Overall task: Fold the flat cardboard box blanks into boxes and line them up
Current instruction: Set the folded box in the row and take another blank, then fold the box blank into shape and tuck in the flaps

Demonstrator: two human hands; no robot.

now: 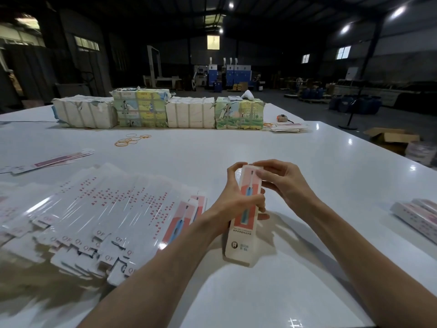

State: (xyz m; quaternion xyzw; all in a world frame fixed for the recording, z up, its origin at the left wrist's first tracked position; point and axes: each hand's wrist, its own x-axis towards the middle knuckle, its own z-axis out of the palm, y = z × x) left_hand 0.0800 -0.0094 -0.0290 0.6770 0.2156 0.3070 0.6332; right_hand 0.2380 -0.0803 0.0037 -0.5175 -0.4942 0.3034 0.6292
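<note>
Dim hall, ceiling lamps glaring on the table; edges warped, blurred.

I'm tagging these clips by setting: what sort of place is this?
Most likely a packaging or printing factory floor: a dim hall with blue machines at the back, bundles of printed stock along the white table, and a fanned pile of flat box blanks beside the box being folded.

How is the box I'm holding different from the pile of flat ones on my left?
The held box looks opened into a tube, gripped by the left hand and right hand; the flat blanks lie fanned and overlapping on the table. The held box shows its coral front with a blue toothbrush; most flat blanks show white with red print. Both are long and narrow.
</note>
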